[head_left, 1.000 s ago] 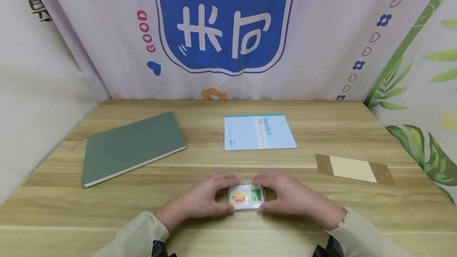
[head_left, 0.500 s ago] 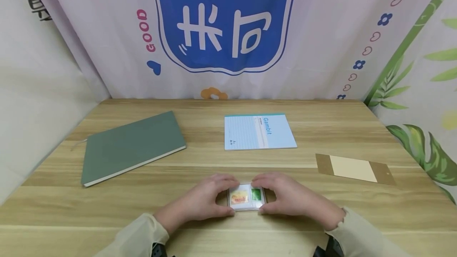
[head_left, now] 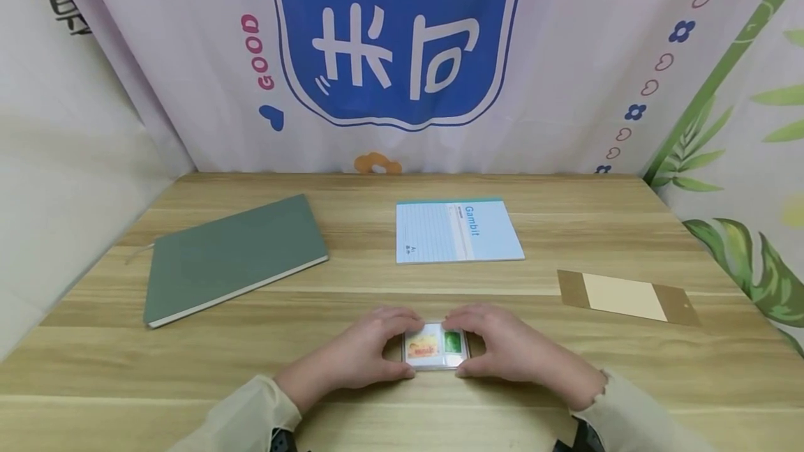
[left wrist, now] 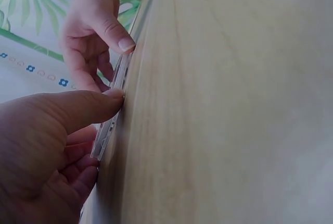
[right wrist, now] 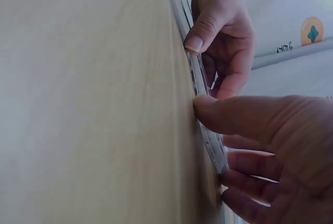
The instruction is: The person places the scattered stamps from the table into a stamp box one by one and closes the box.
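Note:
A small flat clear plastic case (head_left: 433, 361) lies near the front middle of the wooden table, with an orange-yellow picture and a green patch showing through its top. My left hand (head_left: 367, 351) grips its left end, thumb on the near edge and fingers on the far edge. At the right end, my right hand (head_left: 502, 344) holds it the same way. Seen edge-on in the left wrist view, the thin case (left wrist: 108, 130) sits close to the tabletop between both hands. Its transparent layered side (right wrist: 200, 83) also shows in the right wrist view.
A large green hardcover notebook (head_left: 235, 260) lies on the left of the table (head_left: 352, 413). Behind the hands is a light blue "Gambit" notebook (head_left: 433, 232). A brown and cream card strip (head_left: 628, 296) lies to the right. Printed curtains (head_left: 565, 75) hang along the back and sides.

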`<state>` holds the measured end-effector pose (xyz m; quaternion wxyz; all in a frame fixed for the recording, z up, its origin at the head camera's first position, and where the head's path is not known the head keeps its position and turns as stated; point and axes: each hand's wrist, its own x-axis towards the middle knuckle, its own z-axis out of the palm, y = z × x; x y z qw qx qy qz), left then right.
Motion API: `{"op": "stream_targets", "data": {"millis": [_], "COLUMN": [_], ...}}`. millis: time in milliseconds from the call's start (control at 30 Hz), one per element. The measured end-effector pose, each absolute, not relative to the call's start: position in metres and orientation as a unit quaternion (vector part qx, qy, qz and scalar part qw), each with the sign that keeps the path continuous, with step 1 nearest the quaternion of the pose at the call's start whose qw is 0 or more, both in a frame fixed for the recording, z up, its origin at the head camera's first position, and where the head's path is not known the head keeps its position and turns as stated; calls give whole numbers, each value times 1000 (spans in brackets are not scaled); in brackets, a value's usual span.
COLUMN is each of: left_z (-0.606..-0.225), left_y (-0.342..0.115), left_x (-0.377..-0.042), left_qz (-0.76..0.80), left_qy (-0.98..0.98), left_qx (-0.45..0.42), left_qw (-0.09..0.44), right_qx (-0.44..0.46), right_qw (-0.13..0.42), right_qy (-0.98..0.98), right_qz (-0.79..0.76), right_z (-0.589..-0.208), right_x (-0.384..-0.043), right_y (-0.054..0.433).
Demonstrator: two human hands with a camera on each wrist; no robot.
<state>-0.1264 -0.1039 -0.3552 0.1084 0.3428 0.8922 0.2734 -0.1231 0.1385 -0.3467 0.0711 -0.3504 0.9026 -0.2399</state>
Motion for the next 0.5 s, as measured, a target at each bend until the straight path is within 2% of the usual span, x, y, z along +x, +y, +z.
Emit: {"op": "stream_targets", "data": {"millis": [500], "left_z": [-354], "left_y": [-105], "left_x": [-122], "left_qz": [337], "left_qy": [878], "left_qx": [317], "left_qw": [118], "right_qx": [-294], "right_qw": [86], "right_qy": [905], "right_qz": [-295], "right_z": [-343], "right_x": [-115], "right_y": [143]}}
